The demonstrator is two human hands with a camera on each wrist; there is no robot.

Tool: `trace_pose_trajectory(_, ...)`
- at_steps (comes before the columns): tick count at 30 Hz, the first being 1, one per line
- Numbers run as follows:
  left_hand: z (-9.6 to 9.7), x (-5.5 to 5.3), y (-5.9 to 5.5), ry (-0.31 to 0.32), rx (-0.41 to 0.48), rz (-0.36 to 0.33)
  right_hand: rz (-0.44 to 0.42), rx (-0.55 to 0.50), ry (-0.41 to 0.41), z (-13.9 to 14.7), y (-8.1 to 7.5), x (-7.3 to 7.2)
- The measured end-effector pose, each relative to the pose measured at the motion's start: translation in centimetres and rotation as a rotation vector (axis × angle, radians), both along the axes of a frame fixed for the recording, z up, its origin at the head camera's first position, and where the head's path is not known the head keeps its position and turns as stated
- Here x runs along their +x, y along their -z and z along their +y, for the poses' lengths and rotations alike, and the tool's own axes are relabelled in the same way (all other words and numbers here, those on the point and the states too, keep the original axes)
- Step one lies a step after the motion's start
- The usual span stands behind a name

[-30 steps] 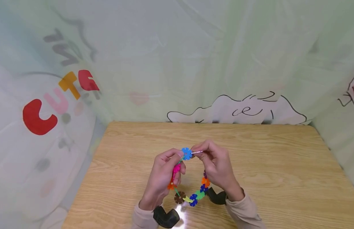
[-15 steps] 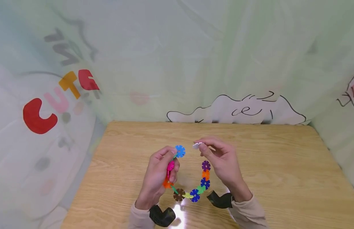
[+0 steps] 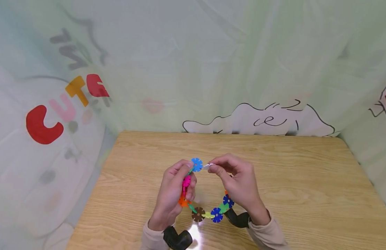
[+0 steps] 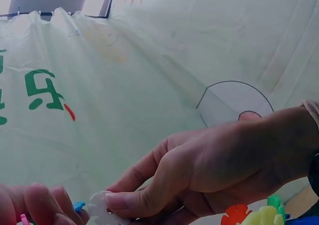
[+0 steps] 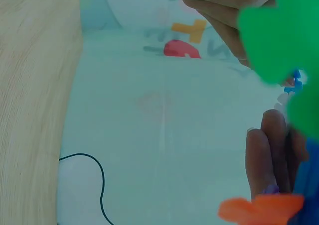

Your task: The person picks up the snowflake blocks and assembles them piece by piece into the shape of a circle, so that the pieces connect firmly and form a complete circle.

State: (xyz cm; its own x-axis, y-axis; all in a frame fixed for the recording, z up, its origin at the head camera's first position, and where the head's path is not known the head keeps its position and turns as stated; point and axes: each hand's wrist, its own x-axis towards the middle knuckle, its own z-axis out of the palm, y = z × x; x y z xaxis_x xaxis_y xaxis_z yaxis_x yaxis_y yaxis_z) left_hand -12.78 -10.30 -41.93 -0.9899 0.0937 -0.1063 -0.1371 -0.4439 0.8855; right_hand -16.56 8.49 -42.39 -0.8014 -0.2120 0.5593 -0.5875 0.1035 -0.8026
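Observation:
My left hand (image 3: 172,192) pinches one end of a chain of notched plastic snowflake discs, by a light blue disc (image 3: 197,165). Between the right hand's (image 3: 242,185) thumb and index finger is a white snowflake disc (image 3: 207,166). Its edge meets or nearly meets the blue disc; whether they are slotted together I cannot tell. Below, the chain hangs in a curve through a pink disc (image 3: 186,181), a brown disc (image 3: 198,214) and dark blue discs (image 3: 216,215). Its far end is hidden behind the right hand. A blurred green disc (image 5: 274,41) fills much of the right wrist view.
A wood-grain table (image 3: 305,180) lies under both hands. Behind it hangs a pale green printed curtain (image 3: 193,69). Black curved wrist mounts (image 3: 177,239) sit at both wrists, the right one close to the chain. Light glares on the tabletop between the forearms.
The white disc came away from the blue one half a second ago, and the right hand has since brought it back left beside it. The left hand shifted slightly left early on.

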Motion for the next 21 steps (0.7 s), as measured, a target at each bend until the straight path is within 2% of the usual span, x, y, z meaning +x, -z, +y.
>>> trace_pose_trajectory(7, 0.4, 0.2, -0.2, -0.016, -0.028, -0.017, 0.144, 0.069, 0.066, 0.0, -0.3, 0.1)
trace_pose_trajectory(15, 0.4, 0.4, -0.5, -0.039, -0.143, 0.022, 0.368, 0.142, 0.159, -0.3, -0.5, 0.4)
trace_pose_trajectory(21, 0.3, 0.2, -0.3, 0.007, -0.166, 0.055, 0.387, 0.214, 0.215, -0.7, -0.4, 1.1)
